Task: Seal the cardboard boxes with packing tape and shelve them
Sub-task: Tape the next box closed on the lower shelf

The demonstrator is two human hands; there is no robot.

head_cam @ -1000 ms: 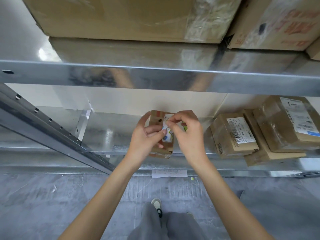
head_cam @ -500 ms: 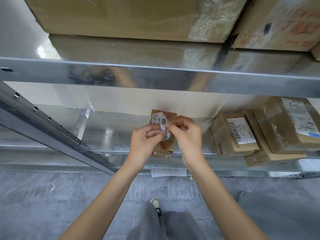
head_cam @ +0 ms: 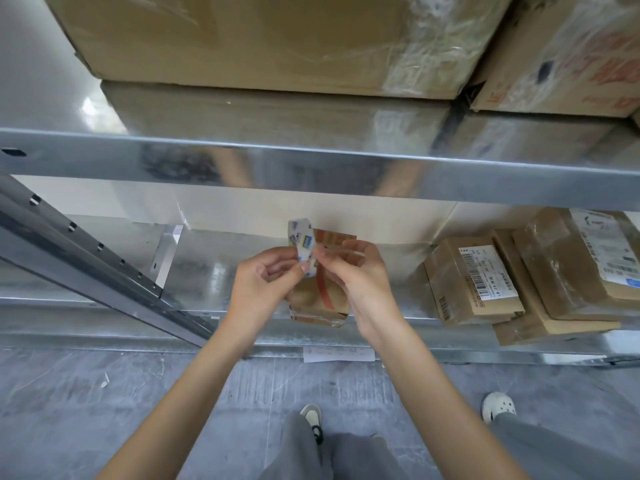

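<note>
A small cardboard box [head_cam: 323, 301] with a red tape stripe sits on the lower metal shelf [head_cam: 207, 271] near its front edge. Just above it, a white label [head_cam: 302, 242] with blue print stands folded and lifted off the box. My left hand [head_cam: 259, 282] pinches the label's lower edge between thumb and fingertips. From the right, my right hand [head_cam: 356, 282] pinches the same label with its fingers curled over the box's top. The box's right side is hidden behind my right hand.
Taped parcels with barcode labels [head_cam: 478, 278] are stacked at the shelf's right end. Large cardboard boxes [head_cam: 259, 39] fill the upper shelf, whose metal beam [head_cam: 311, 168] crosses overhead. A slanted perforated upright [head_cam: 86, 258] runs at left. A paper slip [head_cam: 337, 354] lies on the floor.
The label has been peeled up from the box's face and now stands above it. Both hands have stayed at the box, shifting slightly lower.
</note>
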